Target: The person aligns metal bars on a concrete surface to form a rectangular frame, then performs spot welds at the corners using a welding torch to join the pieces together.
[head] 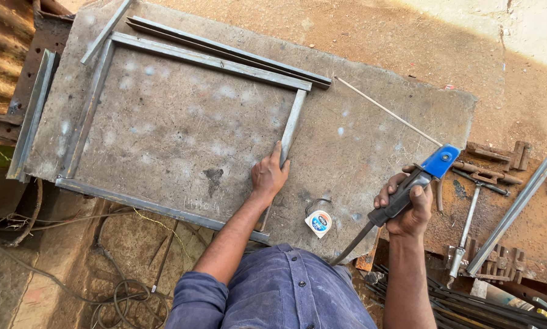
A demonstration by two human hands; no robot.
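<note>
A rectangular steel frame (182,131) is laid on a grey, chalk-marked desk (371,140) set over reddish dirt ground (407,42). Its right bar is pressed flat by the left hand (268,175), grip released. An electrode holder (416,183) is clenched in the right hand (407,210). A tape measure (319,223) lies between.

Grey metal plate (358,140), scuffed and spotted, serves as the bench over sandy ground (407,36). A rectangular frame of steel bars (209,61) lies flat on it, filling the 9 o'clock half. Loose bars (224,47) lie along 12 o'clock. Tape measure (319,223) at 5 o'clock.
</note>
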